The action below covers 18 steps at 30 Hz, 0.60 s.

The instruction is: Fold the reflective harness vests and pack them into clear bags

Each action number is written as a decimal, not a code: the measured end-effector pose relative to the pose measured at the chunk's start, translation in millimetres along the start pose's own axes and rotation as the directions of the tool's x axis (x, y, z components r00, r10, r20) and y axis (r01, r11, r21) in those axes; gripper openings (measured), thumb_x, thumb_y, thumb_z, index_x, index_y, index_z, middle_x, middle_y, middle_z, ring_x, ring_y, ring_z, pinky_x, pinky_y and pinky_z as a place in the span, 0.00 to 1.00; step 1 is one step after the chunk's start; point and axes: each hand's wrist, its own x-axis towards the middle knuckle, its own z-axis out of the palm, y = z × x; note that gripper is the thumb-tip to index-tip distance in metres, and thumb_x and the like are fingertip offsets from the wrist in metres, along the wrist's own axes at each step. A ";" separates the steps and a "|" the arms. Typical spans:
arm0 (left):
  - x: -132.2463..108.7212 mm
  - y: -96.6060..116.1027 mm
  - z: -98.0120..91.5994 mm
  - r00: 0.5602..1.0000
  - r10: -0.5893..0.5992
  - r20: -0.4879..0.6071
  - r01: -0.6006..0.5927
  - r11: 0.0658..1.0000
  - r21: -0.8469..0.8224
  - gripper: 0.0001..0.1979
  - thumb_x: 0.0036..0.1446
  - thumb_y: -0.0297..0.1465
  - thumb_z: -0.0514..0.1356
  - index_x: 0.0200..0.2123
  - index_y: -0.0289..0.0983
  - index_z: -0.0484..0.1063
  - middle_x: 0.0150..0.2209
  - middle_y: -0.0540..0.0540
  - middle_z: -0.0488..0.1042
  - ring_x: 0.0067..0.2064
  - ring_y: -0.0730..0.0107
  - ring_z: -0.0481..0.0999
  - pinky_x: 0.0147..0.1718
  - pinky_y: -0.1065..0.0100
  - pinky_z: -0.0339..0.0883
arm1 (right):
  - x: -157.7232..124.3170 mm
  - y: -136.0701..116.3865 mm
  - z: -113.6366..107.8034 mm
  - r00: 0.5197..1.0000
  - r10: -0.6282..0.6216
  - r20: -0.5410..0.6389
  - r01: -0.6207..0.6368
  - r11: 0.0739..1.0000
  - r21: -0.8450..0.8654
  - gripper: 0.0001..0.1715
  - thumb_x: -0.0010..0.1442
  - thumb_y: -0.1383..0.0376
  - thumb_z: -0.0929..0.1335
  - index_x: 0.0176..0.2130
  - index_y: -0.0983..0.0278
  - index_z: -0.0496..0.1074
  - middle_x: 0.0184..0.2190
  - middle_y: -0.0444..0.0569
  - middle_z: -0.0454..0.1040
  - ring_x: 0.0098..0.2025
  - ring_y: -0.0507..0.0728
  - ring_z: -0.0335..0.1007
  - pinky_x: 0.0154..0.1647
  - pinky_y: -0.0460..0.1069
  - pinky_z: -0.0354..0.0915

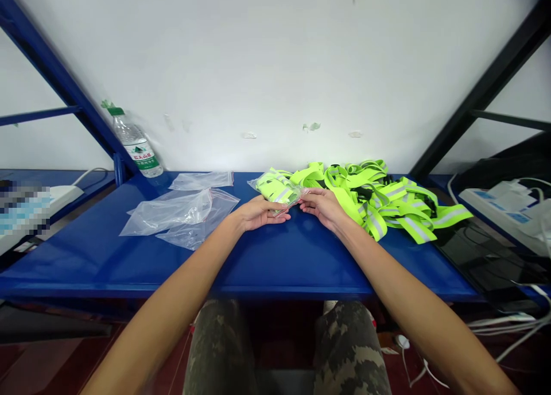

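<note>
A clear plastic bag (276, 187) with a folded neon-yellow reflective strap inside is held just above the blue table (284, 263). My left hand (262, 213) grips it from the left and below, fingers under the bag. At the bag's right end, my right hand (322, 207) pinches the plastic edge between thumb and fingers. A heap of neon-yellow reflective straps (398, 197) with silver stripes and black buckles lies to the right of my right hand. Several clear plastic bags (181, 211) lie flat to the left of my left hand.
A water bottle (136, 144) with a green cap leans against the wall at the back left. A dark flat panel (477, 257) lies at the table's right edge. White power strips (508, 211) and cables sit beyond it. Blue and black frame posts rise on both sides.
</note>
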 end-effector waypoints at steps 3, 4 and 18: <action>0.3 -0.5 -1.2 1.000 0.002 0.000 -0.002 1.000 -0.001 0.21 0.41 0.19 0.73 0.41 0.31 0.75 0.32 0.42 0.81 0.33 0.63 0.83 0.37 0.66 0.79 | -1.3 -1.2 0.6 1.000 0.009 0.010 -0.009 1.000 -0.014 0.02 0.52 0.72 0.72 0.29 0.67 0.74 0.25 0.49 0.78 0.22 0.49 0.72 0.25 0.43 0.71; 0.7 -0.9 -1.1 1.000 0.008 -0.009 -0.008 1.000 -0.007 0.22 0.40 0.17 0.74 0.41 0.31 0.75 0.32 0.42 0.81 0.33 0.63 0.83 0.36 0.66 0.79 | -1.7 -1.6 0.8 1.000 0.011 0.003 -0.011 1.000 -0.012 0.02 0.53 0.71 0.72 0.29 0.67 0.74 0.25 0.49 0.78 0.22 0.50 0.72 0.25 0.43 0.71; -7.7 8.0 -7.7 0.999 -0.044 0.020 0.042 0.995 0.090 0.24 0.38 0.24 0.77 0.39 0.32 0.73 0.32 0.42 0.79 0.34 0.60 0.83 0.33 0.68 0.79 | -2.2 -4.5 0.4 0.996 0.037 -0.086 -0.032 0.998 0.056 0.05 0.57 0.71 0.71 0.29 0.67 0.73 0.22 0.49 0.77 0.22 0.50 0.72 0.26 0.45 0.73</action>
